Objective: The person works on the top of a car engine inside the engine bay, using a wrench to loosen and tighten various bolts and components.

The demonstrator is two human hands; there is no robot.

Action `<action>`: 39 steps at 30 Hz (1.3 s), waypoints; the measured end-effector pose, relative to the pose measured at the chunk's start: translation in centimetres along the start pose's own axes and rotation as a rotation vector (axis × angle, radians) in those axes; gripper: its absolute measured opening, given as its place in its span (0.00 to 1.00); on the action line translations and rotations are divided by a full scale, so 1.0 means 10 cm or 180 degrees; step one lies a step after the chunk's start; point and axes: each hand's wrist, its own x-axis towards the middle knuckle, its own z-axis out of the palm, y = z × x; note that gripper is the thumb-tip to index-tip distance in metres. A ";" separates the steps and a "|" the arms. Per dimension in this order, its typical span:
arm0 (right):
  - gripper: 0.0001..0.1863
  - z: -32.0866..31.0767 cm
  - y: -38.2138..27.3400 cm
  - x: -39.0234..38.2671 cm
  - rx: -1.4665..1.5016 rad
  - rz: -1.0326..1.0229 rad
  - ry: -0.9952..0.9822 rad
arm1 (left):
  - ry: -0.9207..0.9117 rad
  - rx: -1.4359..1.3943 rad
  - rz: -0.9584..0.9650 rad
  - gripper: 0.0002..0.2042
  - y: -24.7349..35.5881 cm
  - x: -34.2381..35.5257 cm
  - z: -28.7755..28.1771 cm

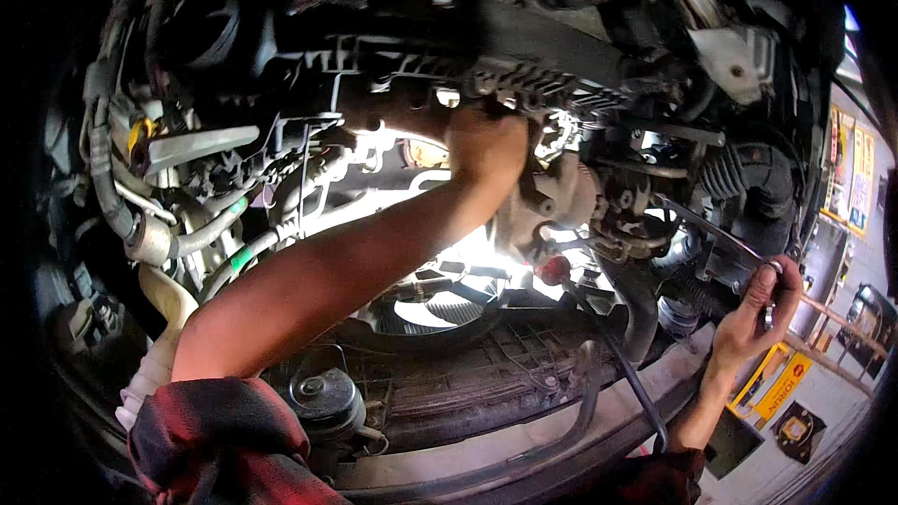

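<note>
My left arm crosses the engine bay, and my left hand (486, 150) is deep among the engine parts, beside a dull metal housing (566, 192). Its fingers are blurred and lost in shadow, so their grip does not show. Over the right front edge of the bay, the fingers of my right hand (748, 318) are closed round a shiny metal hand tool (769, 316); its exact kind is unclear. A thin metal rod (716, 226) runs from the engine parts up to these fingers. Whether rod and tool are one piece cannot be made out.
Bright light shines up round a fan (449, 309). A black hose (622, 365) slants near a red round part (552, 269). A ribbed black intake duct (748, 178) stands at the right, a round metal canister (325, 402) front left. Pipes with green marks (245, 257) line the left.
</note>
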 end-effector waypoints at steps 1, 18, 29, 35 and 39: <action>0.12 0.00 -0.03 0.00 -0.0036 -0.0006 -0.0045 | -0.0087 -0.0075 -0.0096 0.10 0.02 0.02 -0.03; 0.11 -0.08 -0.17 0.27 0.0273 -0.0955 -0.0493 | -0.1237 0.0124 -0.0193 0.11 -0.57 0.64 -0.36; 0.07 -0.14 -0.06 0.22 -0.0087 -0.0969 -0.0682 | -0.1505 0.0223 -0.0485 0.14 -0.15 0.56 -0.53; 0.08 -0.09 0.02 0.19 0.0161 -0.0988 -0.0522 | -0.1578 -0.0147 -0.1202 0.15 0.49 0.26 -0.65; 0.11 -0.05 0.05 0.22 -0.0149 -0.0897 -0.0737 | -0.1863 0.2777 0.0498 0.22 1.33 -0.24 -0.76</action>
